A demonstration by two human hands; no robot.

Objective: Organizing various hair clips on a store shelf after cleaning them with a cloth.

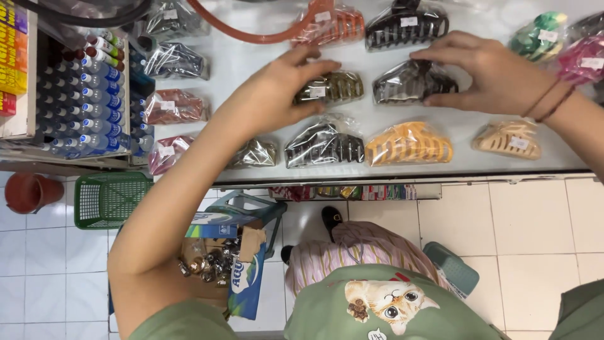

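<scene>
Several plastic-wrapped claw hair clips lie in rows on a white counter (251,63). My left hand (277,94) reaches over the counter, its fingers touching an olive-brown clip (333,87). My right hand (487,74) rests with fingers curled over a dark grey clip (409,84). In the row closer to me lie a black clip (324,146), an orange clip (409,145) and a beige clip (509,140). A black clip (406,28) and an orange-brown clip (333,26) lie in the far row.
A rack of blue-capped pens (88,94) stands at the left. Pink and red clips (173,107) lie beside it, green and pink ones (566,44) at far right. Below the counter are a green basket (110,198), a red bucket (28,192) and an open cardboard box (217,258).
</scene>
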